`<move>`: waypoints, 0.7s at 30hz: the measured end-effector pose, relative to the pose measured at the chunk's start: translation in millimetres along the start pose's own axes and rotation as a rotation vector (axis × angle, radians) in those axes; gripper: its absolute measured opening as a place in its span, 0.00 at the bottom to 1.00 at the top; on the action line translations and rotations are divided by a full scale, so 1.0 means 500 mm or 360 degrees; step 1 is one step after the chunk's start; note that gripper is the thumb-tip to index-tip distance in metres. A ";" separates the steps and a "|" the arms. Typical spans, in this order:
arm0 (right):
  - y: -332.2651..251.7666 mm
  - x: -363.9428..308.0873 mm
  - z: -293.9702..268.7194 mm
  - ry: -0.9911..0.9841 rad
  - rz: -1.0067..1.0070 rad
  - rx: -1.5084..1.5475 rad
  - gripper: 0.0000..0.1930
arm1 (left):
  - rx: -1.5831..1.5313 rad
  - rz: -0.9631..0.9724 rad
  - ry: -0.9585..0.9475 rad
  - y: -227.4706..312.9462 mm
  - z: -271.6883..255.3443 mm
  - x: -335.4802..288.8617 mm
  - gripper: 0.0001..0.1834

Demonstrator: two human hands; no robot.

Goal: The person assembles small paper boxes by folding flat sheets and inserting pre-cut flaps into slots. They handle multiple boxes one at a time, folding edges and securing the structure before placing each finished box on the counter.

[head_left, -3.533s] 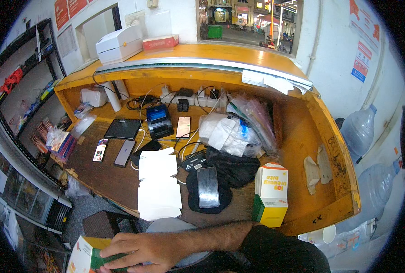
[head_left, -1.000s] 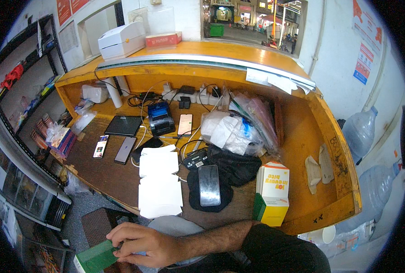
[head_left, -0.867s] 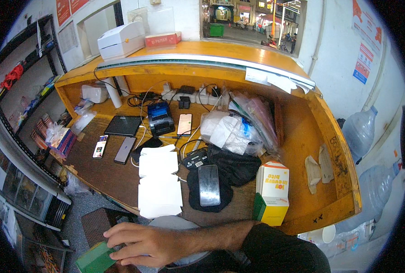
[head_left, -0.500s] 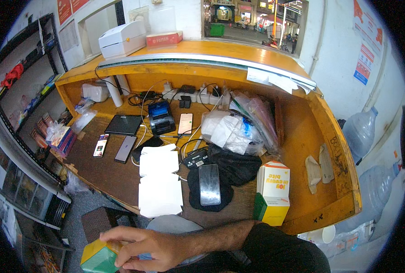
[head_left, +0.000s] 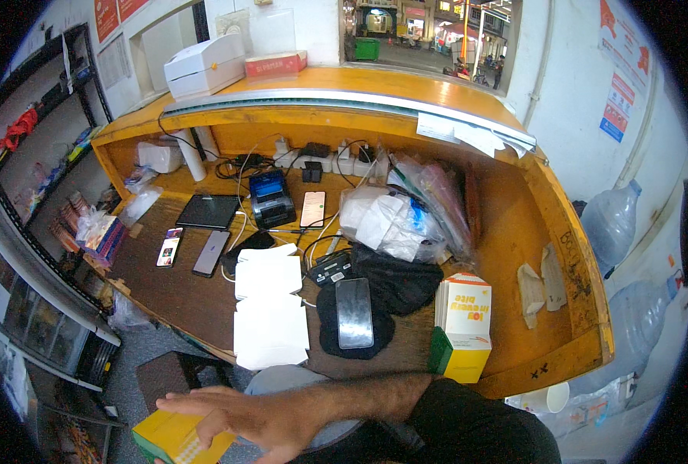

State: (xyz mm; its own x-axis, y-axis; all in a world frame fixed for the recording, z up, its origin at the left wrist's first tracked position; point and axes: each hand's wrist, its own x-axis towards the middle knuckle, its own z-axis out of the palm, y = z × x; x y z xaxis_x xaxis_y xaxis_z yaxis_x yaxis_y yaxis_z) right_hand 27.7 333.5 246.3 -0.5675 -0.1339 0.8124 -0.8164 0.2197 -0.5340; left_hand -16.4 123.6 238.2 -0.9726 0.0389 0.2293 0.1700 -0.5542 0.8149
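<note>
My right hand [head_left: 255, 421] reaches across my lap from the lower right, its fingers spread over a yellow and green carton [head_left: 181, 439]. They rest against the carton rather than wrapping round it. At the lower edge the carton's near part is cut off. My left hand does not show. Flat white cardboard blanks [head_left: 270, 329] lie stacked on the desk just beyond my right forearm. To the right, a bundle of folded white, yellow and green cartons [head_left: 464, 329] stands at the desk's front edge. Between these lies a dark phone [head_left: 355, 313] on a black cloth [head_left: 398, 282].
The wooden desk [head_left: 139, 267] also holds two phones at left, a blue-black card terminal [head_left: 273, 203], a power strip with cables, and plastic bags [head_left: 394, 220]. A white printer [head_left: 204, 66] sits on the raised ledge. A dark stool [head_left: 166, 375] stands below at left.
The carton has turned, showing more of its yellow side. My right hand's fingers have straightened and spread from their earlier curl around it. The desk things stay put.
</note>
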 end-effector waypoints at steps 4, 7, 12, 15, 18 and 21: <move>0.041 -0.013 0.007 0.0054 0.0032 -0.0247 0.22 | 0.0466 0.0289 -0.0146 -0.031 -0.059 -0.004 0.37; 0.031 -0.028 0.012 0.0086 0.0052 -0.0398 0.24 | 0.0581 0.0244 -0.0166 -0.023 -0.007 -0.019 0.38; 0.019 -0.026 0.039 0.0107 -0.0074 -0.0704 0.26 | 0.0610 0.0223 -0.0201 -0.010 0.039 -0.034 0.39; 0.034 -0.014 0.038 0.0235 -0.0144 -0.0578 0.27 | 0.0553 0.0245 -0.0185 -0.013 0.029 -0.026 0.38; 0.029 -0.016 0.027 0.0371 -0.0172 -0.0589 0.24 | 0.0689 0.0306 -0.0114 -0.018 0.013 -0.016 0.35; 0.020 -0.020 0.032 0.0476 -0.0035 -0.0391 0.18 | 0.0972 0.0450 -0.0085 -0.022 0.020 -0.016 0.33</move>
State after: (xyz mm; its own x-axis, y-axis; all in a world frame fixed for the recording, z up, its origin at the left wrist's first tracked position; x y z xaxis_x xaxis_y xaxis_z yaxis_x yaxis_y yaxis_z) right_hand 23.4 321.8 229.0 -0.4642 0.1384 0.8748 -0.7577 0.4495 -0.4732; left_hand -8.9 137.8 232.7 -0.8709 0.0112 0.4914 0.4915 0.0197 0.8707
